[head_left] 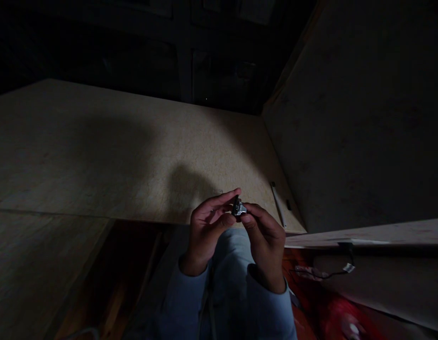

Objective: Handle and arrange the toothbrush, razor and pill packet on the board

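Near the table's front edge, my two hands meet around a small black and silver metal piece [239, 207]; its exact kind is too small and dim to make out. My left hand [208, 226] pinches its dark side between thumb and fingers. From the other side, the thumb and forefinger of my right hand [263, 231] close on the shiny silver part. Both hands are closed and hold the piece just above my lap.
A pale slim stick [279, 205] with a dark end lies on the speckled table [190, 146] beside a small black object [288, 204]. A panel [356, 141] rises at the right. Below it hangs a black cable [328, 275] with a white tag, near something red [346, 316].
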### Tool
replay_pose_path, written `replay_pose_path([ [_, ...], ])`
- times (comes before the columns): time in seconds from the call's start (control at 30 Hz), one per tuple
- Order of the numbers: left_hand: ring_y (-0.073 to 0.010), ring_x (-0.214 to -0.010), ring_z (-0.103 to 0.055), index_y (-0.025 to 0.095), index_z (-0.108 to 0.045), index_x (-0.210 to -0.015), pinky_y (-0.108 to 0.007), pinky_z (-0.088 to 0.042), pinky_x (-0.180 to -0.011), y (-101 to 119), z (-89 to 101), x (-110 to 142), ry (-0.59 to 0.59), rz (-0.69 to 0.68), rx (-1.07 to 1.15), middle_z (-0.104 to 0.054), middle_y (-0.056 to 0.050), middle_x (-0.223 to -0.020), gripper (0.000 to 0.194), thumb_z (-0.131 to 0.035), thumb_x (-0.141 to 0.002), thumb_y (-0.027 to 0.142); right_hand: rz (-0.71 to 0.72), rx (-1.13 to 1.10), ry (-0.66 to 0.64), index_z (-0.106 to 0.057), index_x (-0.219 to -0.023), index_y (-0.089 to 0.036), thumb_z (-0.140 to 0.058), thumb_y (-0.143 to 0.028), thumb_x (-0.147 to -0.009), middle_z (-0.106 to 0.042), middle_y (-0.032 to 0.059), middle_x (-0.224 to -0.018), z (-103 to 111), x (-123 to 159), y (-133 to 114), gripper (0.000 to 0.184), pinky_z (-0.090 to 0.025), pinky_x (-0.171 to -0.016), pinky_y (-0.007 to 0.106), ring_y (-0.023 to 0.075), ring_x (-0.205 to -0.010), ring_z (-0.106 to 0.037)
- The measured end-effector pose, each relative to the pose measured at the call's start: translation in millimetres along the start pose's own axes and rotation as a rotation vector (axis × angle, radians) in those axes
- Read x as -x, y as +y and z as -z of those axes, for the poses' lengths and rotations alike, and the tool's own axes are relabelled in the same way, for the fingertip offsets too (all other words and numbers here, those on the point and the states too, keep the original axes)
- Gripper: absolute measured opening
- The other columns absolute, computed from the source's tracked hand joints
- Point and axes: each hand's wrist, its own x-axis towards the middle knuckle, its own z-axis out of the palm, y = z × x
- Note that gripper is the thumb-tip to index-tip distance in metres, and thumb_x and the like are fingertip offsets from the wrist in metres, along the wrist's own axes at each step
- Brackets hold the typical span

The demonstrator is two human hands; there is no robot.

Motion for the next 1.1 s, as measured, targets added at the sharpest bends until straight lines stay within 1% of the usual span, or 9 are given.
replay_pose_path([
  [0.13, -0.0217, -0.102, -0.074, 0.027, -0.078, -0.109, -0.031, -0.058, -0.088, -0.9, 1.8, -0.1, 0.008, 0.015, 0.007, -0.075, -0.009, -0.122, 0.036, -0.086, -0.075, 0.034, 0.008, -0.006, -0.01, -0.076, -0.105, -0.028, -0.067, -0.023, -0.093, -0.077, 0.0036, -0.098, 0.6, 0.9, 0.6, 0.016, -0.059, -0.08, 0.033, 0.0191, -0.089, -0.072],
  [0.3, -0.0215, -0.104, -0.073, 0.028, -0.078, -0.109, -0.03, -0.058, -0.088, -2.8, 1.7, -0.2, 0.008, 0.019, 0.022, -0.075, -0.008, -0.122, 0.035, -0.086, -0.075, 0.033, 0.009, -0.011, -0.022, -0.076, -0.107, -0.029, -0.066, -0.021, -0.094, -0.077, 0.004, -0.101, 1.0, 1.0, 1.0, 0.019, -0.058, -0.081, 0.034, 0.019, -0.091, -0.071],
  [0.47, -0.0199, -0.111, -0.071, 0.03, -0.077, -0.11, -0.029, -0.057, -0.093, -4.7, 3.3, -0.3, -0.015, 0.002, 0.037, -0.075, -0.006, -0.123, 0.031, -0.082, -0.08, 0.029, 0.007, 0.021, -0.024, -0.077, -0.106, -0.027, -0.067, -0.023, -0.093, -0.076, 0.0043, -0.099, 1.4, 0.4, 0.6, 0.017, -0.058, -0.079, 0.033, 0.0189, -0.089, -0.071],
  [0.63, -0.022, -0.11, -0.072, 0.028, -0.077, -0.111, -0.031, -0.058, -0.091, -6.2, 4.8, -0.1, -0.008, 0.012, 0.019, -0.074, -0.008, -0.124, 0.033, -0.083, -0.079, 0.032, 0.008, 0.022, -0.03, -0.077, -0.107, -0.028, -0.066, -0.022, -0.094, -0.076, 0.004, -0.099, 1.7, -0.3, 0.0, 0.018, -0.057, -0.078, 0.033, 0.0185, -0.088, -0.071],
  [0.8, -0.0239, -0.111, -0.071, 0.027, -0.077, -0.109, -0.035, -0.057, -0.094, -7.1, 4.5, -0.5, 0.027, 0.024, 0.004, -0.075, -0.009, -0.122, 0.035, -0.084, -0.076, 0.036, 0.007, 0.041, -0.034, -0.077, -0.106, -0.027, -0.066, -0.023, -0.094, -0.076, 0.0045, -0.098, 2.3, -0.8, 0.7, 0.017, -0.057, -0.076, 0.033, 0.0186, -0.085, -0.071],
  [1.0, -0.0252, -0.107, -0.073, 0.026, -0.077, -0.109, -0.034, -0.06, -0.085, -6.4, 4.5, -0.5, 0.03, 0.049, -0.006, -0.075, -0.01, -0.122, 0.037, -0.085, -0.075, 0.038, 0.005, 0.041, -0.039, -0.077, -0.106, -0.027, -0.066, -0.024, -0.094, -0.076, 0.0043, -0.097, 2.7, -1.1, 0.0, 0.017, -0.056, -0.074, 0.032, 0.0183, -0.083, -0.071],
  [1.1, -0.0256, -0.111, -0.071, 0.027, -0.077, -0.109, -0.035, -0.058, -0.089, -6.0, 3.9, -0.7, 0.024, 0.044, 0.01, -0.075, -0.01, -0.122, 0.036, -0.085, -0.075, 0.037, 0.008, 0.031, -0.039, -0.077, -0.106, -0.027, -0.066, -0.021, -0.093, -0.076, 0.004, -0.097, 2.1, -1.4, -1.2, 0.017, -0.056, -0.074, 0.032, 0.0185, -0.085, -0.071],
])
